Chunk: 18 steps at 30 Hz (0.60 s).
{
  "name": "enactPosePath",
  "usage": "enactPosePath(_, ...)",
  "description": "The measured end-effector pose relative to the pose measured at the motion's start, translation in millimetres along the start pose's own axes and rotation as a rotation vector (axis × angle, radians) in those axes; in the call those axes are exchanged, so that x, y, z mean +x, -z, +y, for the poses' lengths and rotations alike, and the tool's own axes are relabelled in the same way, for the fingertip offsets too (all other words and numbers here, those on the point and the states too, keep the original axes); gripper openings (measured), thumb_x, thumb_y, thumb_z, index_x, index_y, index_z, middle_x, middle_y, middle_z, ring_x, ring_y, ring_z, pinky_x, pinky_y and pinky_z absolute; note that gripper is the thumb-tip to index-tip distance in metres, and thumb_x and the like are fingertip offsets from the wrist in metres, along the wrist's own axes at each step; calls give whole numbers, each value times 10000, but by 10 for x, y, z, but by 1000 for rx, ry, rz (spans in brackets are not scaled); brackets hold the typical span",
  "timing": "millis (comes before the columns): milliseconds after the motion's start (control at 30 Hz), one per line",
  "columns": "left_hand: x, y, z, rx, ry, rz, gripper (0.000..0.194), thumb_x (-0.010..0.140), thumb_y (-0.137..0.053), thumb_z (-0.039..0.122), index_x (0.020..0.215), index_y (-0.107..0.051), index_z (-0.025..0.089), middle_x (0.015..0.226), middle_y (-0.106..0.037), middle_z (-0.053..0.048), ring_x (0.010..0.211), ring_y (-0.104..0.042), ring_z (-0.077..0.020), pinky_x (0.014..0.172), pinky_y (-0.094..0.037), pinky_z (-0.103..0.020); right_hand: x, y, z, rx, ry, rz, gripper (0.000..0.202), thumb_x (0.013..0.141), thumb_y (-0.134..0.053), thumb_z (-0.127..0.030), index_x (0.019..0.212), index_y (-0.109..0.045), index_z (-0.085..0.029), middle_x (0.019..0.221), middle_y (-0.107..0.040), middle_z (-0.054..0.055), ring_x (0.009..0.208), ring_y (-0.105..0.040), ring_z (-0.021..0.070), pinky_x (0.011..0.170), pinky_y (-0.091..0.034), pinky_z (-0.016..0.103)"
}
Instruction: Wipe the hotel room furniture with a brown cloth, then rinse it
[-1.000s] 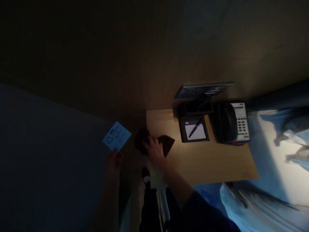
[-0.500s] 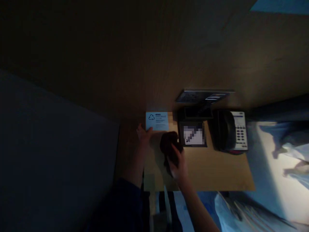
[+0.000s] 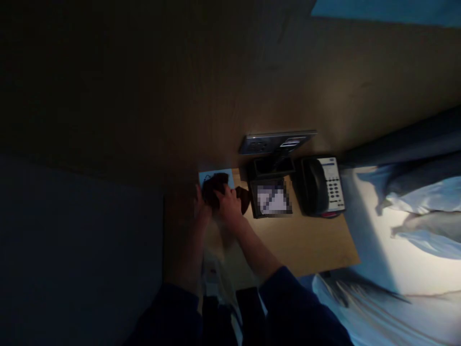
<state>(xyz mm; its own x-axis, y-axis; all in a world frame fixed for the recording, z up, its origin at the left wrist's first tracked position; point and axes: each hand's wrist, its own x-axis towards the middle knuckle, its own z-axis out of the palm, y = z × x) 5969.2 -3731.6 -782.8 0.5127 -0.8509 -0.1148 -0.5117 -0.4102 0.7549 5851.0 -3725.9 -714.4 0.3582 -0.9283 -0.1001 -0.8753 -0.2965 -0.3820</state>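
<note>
A dark reddish-brown cloth (image 3: 215,186) lies bunched over the light-blue card (image 3: 202,176) at the back left of the small wooden table (image 3: 306,245). My right hand (image 3: 230,206) is on the cloth, its fingers pressed into it, and part of the cloth sticks out to the right of the hand. Close by at the cloth's left edge is my left hand (image 3: 200,204), with fingers pointing away from me and apart; whether it touches the cloth is hard to see in the dim light.
Right of the cloth lies a black tray (image 3: 254,202) with white paper, a black box (image 3: 261,167) behind it. A desk telephone (image 3: 333,187) stands farther right. Above the table a metal socket panel (image 3: 277,142) sits on the wooden wall. Bedding (image 3: 428,211) shows at the right.
My right hand has moved left and away from me with the cloth, which now covers much of the card. My left hand is closer to it. The view has shifted to the right.
</note>
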Motion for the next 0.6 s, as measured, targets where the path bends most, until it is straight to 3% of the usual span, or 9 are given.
enactPosePath(100, -44, 34, 67, 16, 20, 0, 686, 886, -415, 317, 1483, -92, 216, 1380, -466, -122, 1272, -437, -273, 1059, -363, -453, -668, -236, 221, 2, -43, -121, 607, 785, -545, -233, 1371, -412, -319, 1489, -264, 103, 1258, -351, 331, 930, -423, 505)
enactPosePath(233, -74, 55, 139, 60, 40, -2, 683, 895, -395, 319, 1485, -76, 193, 1459, -359, -138, 1337, -343, -289, 1088, -314, -478, -1703, -716, 491, 90, -73, -355, 670, 747, -511, -136, 1368, -417, -369, 1489, -297, 78, 1287, -341, 362, 976, -365, 588)
enactPosePath(300, -75, 56, 165, 83, 36, -9, 681, 899, -391, 308, 1484, -75, 164, 1463, -344, -157, 1335, -344, -297, 1090, -310, -474, -2069, -878, 674, 171, -147, -355, 707, 690, -527, -104, 1353, -453, -340, 1470, -324, 83, 1299, -337, 358, 1010, -353, 567)
enactPosePath(333, -76, 57, 174, 94, 30, -9, 679, 900, -390, 300, 1482, -77, 145, 1467, -333, -165, 1339, -337, -298, 1097, -300, -466, -2176, -912, 788, 228, -191, -297, 711, 668, -528, -94, 1344, -473, -309, 1452, -343, 91, 1302, -344, 338, 1033, -352, 532)
enactPosePath(400, -77, 57, 187, 113, 16, -10, 679, 902, -388, 291, 1480, -74, 120, 1479, -307, -173, 1353, -312, -292, 1110, -283, -449, -2217, -869, 1062, 357, -270, -67, 652, 678, -513, -113, 1319, -510, -231, 1402, -379, 115, 1294, -370, 288, 1061, -361, 447)
enactPosePath(500, -78, 56, 191, 131, 4, -16, 694, 905, -386, 297, 1481, -38, 128, 1477, -313, -169, 1347, -327, -284, 1107, -293, -450, -1893, -571, 1532, 454, -339, 330, 552, 743, -483, -194, 1291, -527, -149, 1342, -398, 151, 1259, -408, 265, 1059, -374, 406)
enactPosePath(600, -78, 56, 191, 141, 5, -20, 705, 907, -388, 303, 1481, -14, 134, 1452, -357, -178, 1316, -376, -294, 1090, -317, -466, -1398, -236, 1876, 382, -378, 476, 569, 745, -511, -221, 1309, -507, -150, 1367, -364, 158, 1279, -371, 307, 1060, -356, 458)
